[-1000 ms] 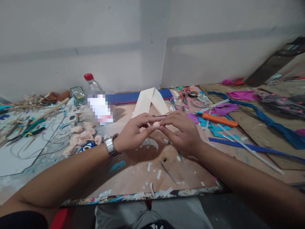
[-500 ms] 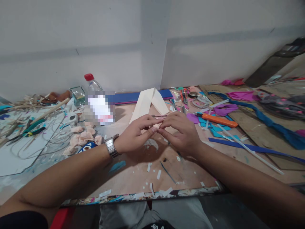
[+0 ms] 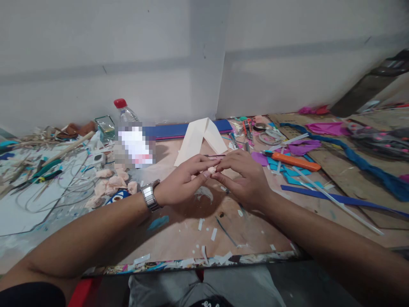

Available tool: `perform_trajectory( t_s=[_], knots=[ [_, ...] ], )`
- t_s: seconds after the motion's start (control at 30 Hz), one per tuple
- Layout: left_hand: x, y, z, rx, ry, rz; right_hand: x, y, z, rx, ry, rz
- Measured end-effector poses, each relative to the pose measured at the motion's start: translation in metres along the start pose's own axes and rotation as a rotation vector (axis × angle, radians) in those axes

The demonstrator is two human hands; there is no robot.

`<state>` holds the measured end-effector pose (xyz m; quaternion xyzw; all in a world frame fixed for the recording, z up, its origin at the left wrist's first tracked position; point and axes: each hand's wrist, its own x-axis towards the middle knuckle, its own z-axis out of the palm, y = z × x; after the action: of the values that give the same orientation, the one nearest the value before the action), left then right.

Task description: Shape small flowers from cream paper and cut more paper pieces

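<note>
A small crumpled piece of peach paper [image 3: 211, 170] is pinched between the fingertips of both hands, just above the table. My left hand [image 3: 182, 179], with a metal watch on the wrist, closes on it from the left with thumb and fingers. From the other side my right hand [image 3: 247, 177] grips it the same way. Beyond the fingers stands a folded cream paper strip [image 3: 193, 138], bent into a peak. Several similar peach crumpled pieces [image 3: 116, 182] lie to the left of my left wrist, beside a blue tape roll [image 3: 117, 196].
A red-capped bottle [image 3: 128, 115] and a lit, blurred screen [image 3: 136, 145] stand at the back left. Pliers [image 3: 47, 177] and sticks lie farther left. An orange cutter [image 3: 292, 161], blue strips and cardboard [image 3: 351, 170] are on the right. Paper scraps [image 3: 214, 234] dot the front.
The peach paper piece shows a little more between the fingertips. Both hands stay in nearly the same place; the view has shifted very slightly.
</note>
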<state>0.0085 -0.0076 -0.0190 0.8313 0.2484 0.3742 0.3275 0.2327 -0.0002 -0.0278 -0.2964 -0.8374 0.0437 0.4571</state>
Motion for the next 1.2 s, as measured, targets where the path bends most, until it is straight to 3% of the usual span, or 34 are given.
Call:
perform_trajectory(
  t_s=[0.57, 0.83, 1.2],
  knots=[
    [-0.003, 0.002, 0.004, 0.052, -0.053, -0.011, 0.001, -0.003, 0.001, 0.016, 0.019, -0.044],
    [0.0, 0.006, 0.002, -0.024, 0.195, -0.071, 0.004, -0.006, -0.003, -0.013, 0.016, -0.001],
    [0.003, 0.015, -0.001, 0.037, 0.191, -0.134, 0.001, -0.002, -0.001, 0.001, 0.016, -0.023]
  ],
)
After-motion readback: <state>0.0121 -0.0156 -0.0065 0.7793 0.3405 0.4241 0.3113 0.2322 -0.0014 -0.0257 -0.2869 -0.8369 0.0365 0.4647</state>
